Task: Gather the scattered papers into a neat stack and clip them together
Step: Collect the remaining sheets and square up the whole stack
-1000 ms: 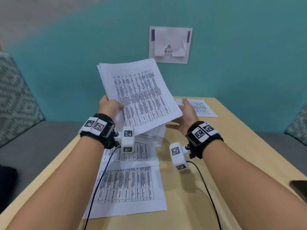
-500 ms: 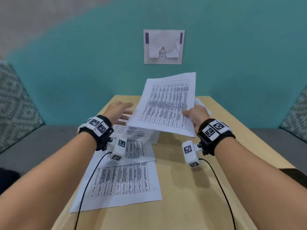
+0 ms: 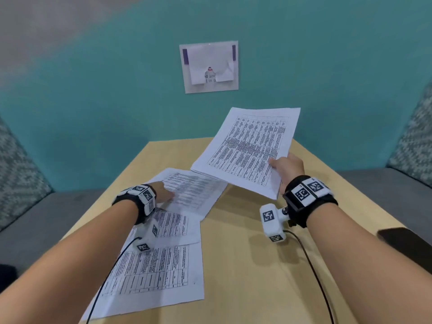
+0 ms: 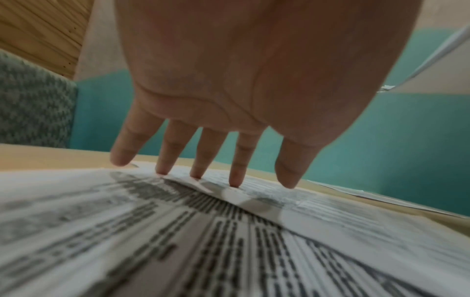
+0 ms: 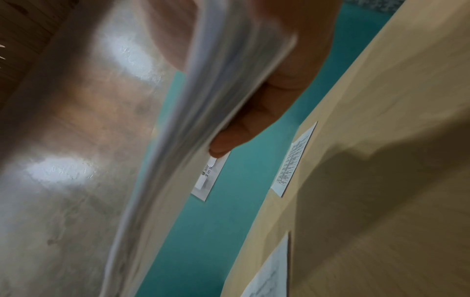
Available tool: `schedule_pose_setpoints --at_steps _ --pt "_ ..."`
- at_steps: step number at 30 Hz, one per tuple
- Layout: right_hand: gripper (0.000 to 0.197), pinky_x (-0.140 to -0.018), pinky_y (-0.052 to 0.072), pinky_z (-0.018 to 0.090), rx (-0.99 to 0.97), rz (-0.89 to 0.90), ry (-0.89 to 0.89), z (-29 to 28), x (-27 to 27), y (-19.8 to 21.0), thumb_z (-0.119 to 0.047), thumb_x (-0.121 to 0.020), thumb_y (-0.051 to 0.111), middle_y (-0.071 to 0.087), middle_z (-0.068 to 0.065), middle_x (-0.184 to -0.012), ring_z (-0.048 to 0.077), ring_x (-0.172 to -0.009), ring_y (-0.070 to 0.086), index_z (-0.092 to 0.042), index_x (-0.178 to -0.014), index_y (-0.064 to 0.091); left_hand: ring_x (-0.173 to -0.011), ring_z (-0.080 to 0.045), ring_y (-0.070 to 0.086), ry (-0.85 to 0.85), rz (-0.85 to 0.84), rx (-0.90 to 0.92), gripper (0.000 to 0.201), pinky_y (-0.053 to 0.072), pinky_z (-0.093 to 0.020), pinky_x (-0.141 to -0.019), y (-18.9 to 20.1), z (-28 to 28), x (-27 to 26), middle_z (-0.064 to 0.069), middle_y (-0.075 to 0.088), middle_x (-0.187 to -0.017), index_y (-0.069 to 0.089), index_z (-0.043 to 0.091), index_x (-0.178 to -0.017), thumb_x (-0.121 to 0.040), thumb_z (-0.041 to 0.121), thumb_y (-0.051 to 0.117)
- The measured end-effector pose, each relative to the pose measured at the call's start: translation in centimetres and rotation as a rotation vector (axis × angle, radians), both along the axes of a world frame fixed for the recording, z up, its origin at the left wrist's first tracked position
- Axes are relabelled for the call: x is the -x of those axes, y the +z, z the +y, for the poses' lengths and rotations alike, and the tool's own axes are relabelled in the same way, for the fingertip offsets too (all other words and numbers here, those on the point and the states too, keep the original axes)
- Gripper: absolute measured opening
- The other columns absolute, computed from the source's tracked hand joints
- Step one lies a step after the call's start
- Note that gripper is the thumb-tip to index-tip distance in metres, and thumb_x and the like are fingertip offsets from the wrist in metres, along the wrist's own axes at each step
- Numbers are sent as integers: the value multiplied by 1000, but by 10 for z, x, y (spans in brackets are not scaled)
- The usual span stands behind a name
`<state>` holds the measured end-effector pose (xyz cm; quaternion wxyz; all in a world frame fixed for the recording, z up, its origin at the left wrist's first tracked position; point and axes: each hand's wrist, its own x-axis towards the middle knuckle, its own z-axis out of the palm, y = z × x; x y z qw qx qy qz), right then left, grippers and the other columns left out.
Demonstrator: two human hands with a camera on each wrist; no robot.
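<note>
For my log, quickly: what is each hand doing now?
Left hand: open, fingertips touching a sheet on the table.
Right hand: gripping the gathered stack of papers.

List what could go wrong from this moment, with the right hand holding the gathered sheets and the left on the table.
1. The right hand pinches the raised stack by one corner only; sheets could fan or slide from that grip.
2. The left hand presses straight fingertips on overlapping loose sheets; dragging may crease them or shift those underneath.
3. A separate sheet near the table's far edge could be missed.
</note>
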<state>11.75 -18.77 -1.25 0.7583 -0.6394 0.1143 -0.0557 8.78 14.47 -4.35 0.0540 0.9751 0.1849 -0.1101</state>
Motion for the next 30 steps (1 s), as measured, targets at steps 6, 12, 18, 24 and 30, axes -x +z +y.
schedule_pose_setpoints --at_steps 6,12,18,24,30 --pt "38 -103 51 48 -59 2 30 -11 1 -6 6 -96 57 68 9 -125 31 -112 66 -8 -131 63 -78 -23 53 4 -42 -13 41 43 -30 -69 0 -10 -8 -11 64 -98 58 7 -100 -92 46 69" --pt "36 -98 53 54 -131 5 22 -15 -5 -9 4 -97 57 70 11 -124 33 -109 68 -8 -129 63 -148 -29 37 186 174 -5 79 33 -35 -114 25 -19 20 -17 31 -164 27 4 -158 -103 60 38" --pt "25 -98 54 54 -192 -10 54 -7 -11 -16 4 -97 57 70 11 -123 32 -108 68 -16 -108 65 -152 -29 31 156 344 -7 96 28 -38 -119 17 -12 19 -17 22 -167 21 6 -160 -94 73 38" --pt "22 -94 56 47 -260 -25 59 -8 -14 -27 6 -98 56 70 11 -119 29 -104 68 -12 -107 66 -145 -27 42 163 370 -60 97 37 -34 -111 29 0 17 -14 35 -162 31 7 -156 -87 69 59" --pt "33 -94 56 47 -333 -23 73 -8 -15 -44 2 -98 57 72 7 -118 26 -101 70 -10 -128 64 -110 -25 55 149 390 -37 60 49 -31 -80 41 -2 15 -15 58 -135 60 10 -132 -90 51 70"
